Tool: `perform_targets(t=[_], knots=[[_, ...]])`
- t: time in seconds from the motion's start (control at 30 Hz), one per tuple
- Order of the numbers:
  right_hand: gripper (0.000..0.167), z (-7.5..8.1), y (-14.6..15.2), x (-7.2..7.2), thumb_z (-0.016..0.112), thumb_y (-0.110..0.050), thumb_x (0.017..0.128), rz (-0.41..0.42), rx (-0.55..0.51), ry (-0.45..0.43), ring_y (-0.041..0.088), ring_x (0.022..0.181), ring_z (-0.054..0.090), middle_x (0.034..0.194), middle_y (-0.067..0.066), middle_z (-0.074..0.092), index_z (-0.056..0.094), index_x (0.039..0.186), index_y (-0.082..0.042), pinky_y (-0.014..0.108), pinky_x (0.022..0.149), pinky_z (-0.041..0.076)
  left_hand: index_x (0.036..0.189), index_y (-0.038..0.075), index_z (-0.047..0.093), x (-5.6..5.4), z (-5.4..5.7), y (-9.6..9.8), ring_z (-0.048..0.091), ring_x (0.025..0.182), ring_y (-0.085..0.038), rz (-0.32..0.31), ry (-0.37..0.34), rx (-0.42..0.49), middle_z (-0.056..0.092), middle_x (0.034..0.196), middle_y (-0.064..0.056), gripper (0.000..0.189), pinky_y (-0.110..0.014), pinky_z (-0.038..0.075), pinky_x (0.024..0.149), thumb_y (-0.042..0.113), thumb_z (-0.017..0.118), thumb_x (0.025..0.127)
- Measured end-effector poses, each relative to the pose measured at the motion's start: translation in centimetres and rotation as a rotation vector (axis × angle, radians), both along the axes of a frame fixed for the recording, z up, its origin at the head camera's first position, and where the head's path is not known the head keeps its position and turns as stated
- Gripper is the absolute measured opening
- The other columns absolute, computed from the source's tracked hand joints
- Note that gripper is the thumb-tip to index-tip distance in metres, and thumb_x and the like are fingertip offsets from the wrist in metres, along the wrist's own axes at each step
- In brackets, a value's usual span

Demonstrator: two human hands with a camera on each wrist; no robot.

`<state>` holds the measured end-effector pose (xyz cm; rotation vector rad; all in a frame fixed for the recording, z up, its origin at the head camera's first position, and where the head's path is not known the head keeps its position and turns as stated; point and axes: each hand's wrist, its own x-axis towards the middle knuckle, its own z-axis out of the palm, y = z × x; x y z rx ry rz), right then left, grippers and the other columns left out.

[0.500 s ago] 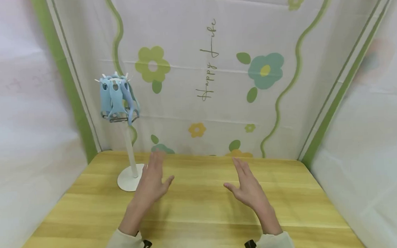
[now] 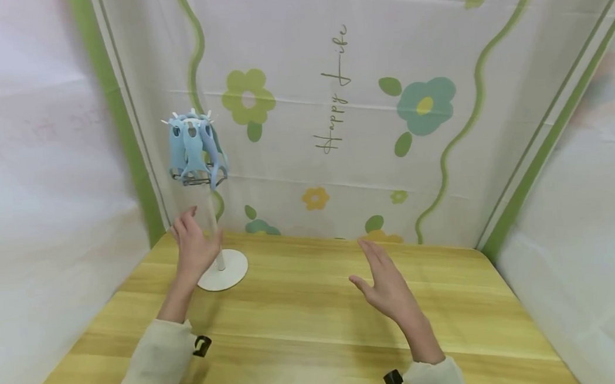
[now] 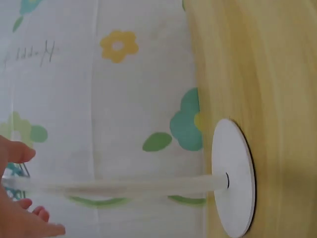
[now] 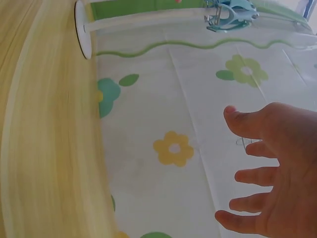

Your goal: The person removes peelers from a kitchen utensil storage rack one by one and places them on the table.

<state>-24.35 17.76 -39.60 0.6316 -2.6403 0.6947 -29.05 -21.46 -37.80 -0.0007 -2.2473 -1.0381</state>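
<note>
- White stand (image 2: 211, 209) rises upright from the tabletop (image 2: 315, 321), on the person's left and toward the back edge, its round base (image 2: 234, 271) flat on the wood.
- Left hand (image 2: 194, 246) is at the stand's pole, loosely spread — thumb on one side, fingers bent on the other, the pole showing through the gap. Whether skin meets pole, I cannot tell from here.
- Pale sleeve (image 2: 154, 366) covers that forearm, reaching toward the stand from the person's side, a small black device (image 2: 202, 346) at its cuff.
- Blue pieces (image 2: 193, 146) hang in a ring round the stand's top, with thin dark metal parts along their lower ends and white prongs poking out above.
- Right hand (image 2: 389, 287) is well apart from the stand, out to its right — palm turned inward, fingers extended and parted, thumb held away from them, holding nothing.
- Another black device (image 2: 394, 382) sits by the right cuff, to the right of the stand and nearer the person.
- Behind the stand hangs a white cloth (image 2: 282, 129) printed with flowers and wavy green lines; its sideways lettering (image 2: 335, 102), "Happy Life", is to the stand's right.
</note>
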Motion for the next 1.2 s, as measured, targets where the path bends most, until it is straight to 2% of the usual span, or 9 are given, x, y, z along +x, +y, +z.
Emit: perform_targets(t=[0.1, 0.17, 0.33, 0.5, 0.57, 0.67, 0.83, 0.97, 1.2], knots=[[0.077, 0.7, -0.8, -0.1, 0.073, -0.023, 0.092, 0.037, -0.003, 0.013, 0.042, 0.144, 0.037, 0.155, 0.022, 0.039, 0.032, 0.153, -0.001, 0.060, 0.111, 0.037, 0.147, -0.014, 0.023, -1.4, 0.6, -1.2, 0.034, 0.132, -0.051, -0.034, -0.079, 0.013, 0.033, 0.142, -0.038, 0.073, -0.060, 0.032, 0.110, 0.009, 0.065, 0.092], [0.076, 1.3, -1.5, -0.3, 0.073, -0.023, 0.092, 0.068, -0.006, 0.017, 0.041, 0.143, 0.039, 0.155, 0.021, 0.041, 0.033, 0.153, -0.002, 0.059, 0.111, 0.038, 0.148, -0.014, 0.023, -2.3, 1.2, -1.8, 0.038, 0.134, -0.051, -0.055, -0.104, 0.008, 0.036, 0.143, -0.038, 0.072, -0.060, 0.035, 0.111, 0.011, 0.063, 0.094], [0.072, 3.1, -3.5, -1.0, 0.071, -0.024, 0.094, 0.135, -0.011, 0.013, 0.037, 0.142, 0.042, 0.155, 0.017, 0.042, 0.035, 0.153, -0.006, 0.056, 0.112, 0.039, 0.146, -0.014, 0.028, -4.1, 2.7, -2.6, 0.048, 0.129, -0.052, -0.104, -0.090, -0.024, 0.047, 0.137, -0.039, 0.062, -0.060, 0.040, 0.108, 0.011, 0.059, 0.099], [0.067, 4.6, -5.6, -1.7, 0.069, -0.026, 0.095, 0.179, -0.003, 0.012, 0.034, 0.141, 0.044, 0.153, 0.014, 0.046, 0.038, 0.152, -0.007, 0.052, 0.113, 0.040, 0.130, -0.013, 0.043, -5.4, 3.1, -2.8, 0.061, 0.110, -0.051, -0.102, -0.090, -0.086, 0.063, 0.115, -0.034, 0.035, -0.059, 0.050, 0.092, 0.007, 0.051, 0.102], [0.065, 5.2, -6.4, -1.9, 0.069, -0.025, 0.095, 0.204, 0.001, 0.015, 0.033, 0.140, 0.045, 0.152, 0.013, 0.048, 0.040, 0.151, -0.007, 0.052, 0.112, 0.040, 0.123, -0.012, 0.045, -5.7, 3.1, -2.7, 0.064, 0.104, -0.049, -0.087, -0.109, -0.098, 0.067, 0.108, -0.031, 0.027, -0.057, 0.052, 0.087, 0.003, 0.048, 0.102], [0.064, 6.1, -7.7, -2.5, 0.068, -0.026, 0.096, 0.236, 0.009, 0.008, 0.032, 0.140, 0.046, 0.151, 0.012, 0.048, 0.041, 0.151, -0.008, 0.051, 0.112, 0.041, 0.121, -0.011, 0.044, -6.1, 3.0, -2.6, 0.066, 0.098, -0.047, -0.059, -0.127, -0.124, 0.069, 0.102, -0.028, 0.025, -0.056, 0.052, 0.083, -0.002, 0.047, 0.099], [0.059, 8.1, -10.2, -3.8, 0.066, -0.024, 0.097, 0.302, -0.026, -0.006, 0.031, 0.136, 0.050, 0.150, 0.013, 0.049, 0.042, 0.150, -0.008, 0.045, 0.100, 0.052, 0.119, -0.009, 0.045, -6.6, 3.2, -2.3, 0.067, 0.096, -0.046, -0.048, -0.121, -0.181, 0.070, 0.098, -0.025, 0.024, -0.055, 0.054, 0.081, -0.004, 0.050, 0.096], [0.055, 10.4, -12.8, -5.2, 0.064, -0.021, 0.098, 0.350, -0.099, -0.012, 0.030, 0.132, 0.054, 0.148, 0.014, 0.052, 0.045, 0.147, -0.008, 0.039, 0.093, 0.057, 0.119, -0.008, 0.045, -6.6, 3.3, -2.2, 0.067, 0.095, -0.044, -0.070, -0.108, -0.159, 0.070, 0.094, -0.024, 0.025, -0.054, 0.054, 0.081, -0.006, 0.050, 0.095], [0.049, 14.7, -18.1, -8.5, 0.063, -0.021, 0.099, 0.393, -0.227, -0.112, 0.025, 0.130, 0.057, 0.144, 0.012, 0.057, 0.049, 0.143, -0.007, 0.033, 0.100, 0.053, 0.119, -0.010, 0.047, -6.2, 3.4, -2.7, 0.067, 0.093, -0.044, -0.084, -0.090, -0.140, 0.069, 0.093, -0.027, 0.026, -0.055, 0.055, 0.080, -0.009, 0.051, 0.093]])
